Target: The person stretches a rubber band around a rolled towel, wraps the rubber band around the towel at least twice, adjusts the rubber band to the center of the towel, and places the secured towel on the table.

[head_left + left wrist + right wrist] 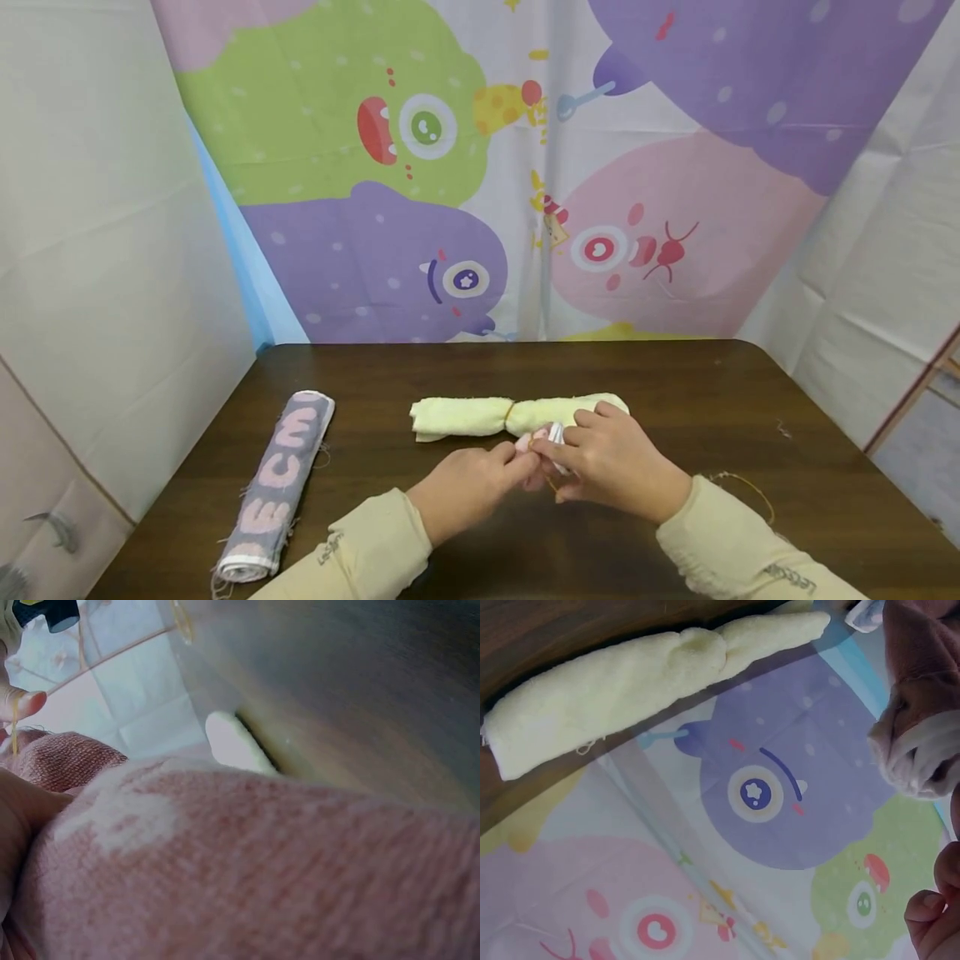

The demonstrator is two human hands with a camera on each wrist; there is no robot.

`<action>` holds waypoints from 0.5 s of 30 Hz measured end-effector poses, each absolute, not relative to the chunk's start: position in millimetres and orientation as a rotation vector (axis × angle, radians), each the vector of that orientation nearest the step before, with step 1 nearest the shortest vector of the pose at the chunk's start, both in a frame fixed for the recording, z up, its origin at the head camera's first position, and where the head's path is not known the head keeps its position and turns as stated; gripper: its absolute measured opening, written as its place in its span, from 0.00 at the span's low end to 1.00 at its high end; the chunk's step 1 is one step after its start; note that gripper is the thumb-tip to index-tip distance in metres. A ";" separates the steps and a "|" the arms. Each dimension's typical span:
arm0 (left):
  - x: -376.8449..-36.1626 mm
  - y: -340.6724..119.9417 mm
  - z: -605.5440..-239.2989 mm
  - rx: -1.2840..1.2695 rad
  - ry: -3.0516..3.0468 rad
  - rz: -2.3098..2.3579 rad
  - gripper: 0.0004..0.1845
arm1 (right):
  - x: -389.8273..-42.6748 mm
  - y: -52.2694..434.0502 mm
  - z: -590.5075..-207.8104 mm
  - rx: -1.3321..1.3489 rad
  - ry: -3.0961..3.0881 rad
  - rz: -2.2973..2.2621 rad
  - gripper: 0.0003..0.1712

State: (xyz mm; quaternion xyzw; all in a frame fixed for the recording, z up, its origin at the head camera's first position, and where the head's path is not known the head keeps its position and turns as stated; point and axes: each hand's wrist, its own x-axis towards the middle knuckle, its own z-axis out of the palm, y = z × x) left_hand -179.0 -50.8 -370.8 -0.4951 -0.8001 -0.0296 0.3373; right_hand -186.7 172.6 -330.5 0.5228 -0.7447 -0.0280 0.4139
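Two hands meet over the dark table, with a pink towel roll between them. The left hand grips the roll, its thumb laid along toward the right fingers. The right hand is curled beside it, its thumb and forefinger at a thin yellow band; whether the band is pinched or hooked over the thumb I cannot tell. In the left wrist view the band stands taut, running from a fingertip of that hand down to the roll, so it crosses the long axis rather than following it. That axis reaches from the large near part, close to the left wrist, past the left fingers to a narrower stretch beyond; from above, the hands hide most of its length. The left hand is the nearer to the roll's body, while the right sits at the band, close to the white-edged end. Just beyond the hands lies a pale yellow roll, sideways to the person, a tie cinching its middle. Well apart on the left, a grey and pink roll slants away.
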 end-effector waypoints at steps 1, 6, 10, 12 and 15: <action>-179.3 -51.0 -370.5 -1.293 -2.088 -0.078 0.17 | -187.2 172.7 -329.6 1.310 -1.872 -0.070 0.41; -178.4 -53.0 -367.0 -1.338 -2.082 -0.086 0.16 | -188.9 177.1 -321.9 1.299 -1.923 -0.058 0.41; -177.3 -55.5 -365.7 -1.389 -2.038 -0.088 0.14 | -188.6 181.9 -315.5 1.327 -1.990 -0.055 0.42; -177.6 -56.4 -366.3 -1.411 -2.009 -0.084 0.13 | -188.7 183.6 -312.9 1.340 -2.033 -0.047 0.42; -177.8 -57.0 -366.1 -1.447 -1.968 -0.075 0.12 | -188.4 186.4 -309.4 1.355 -2.135 -0.028 0.42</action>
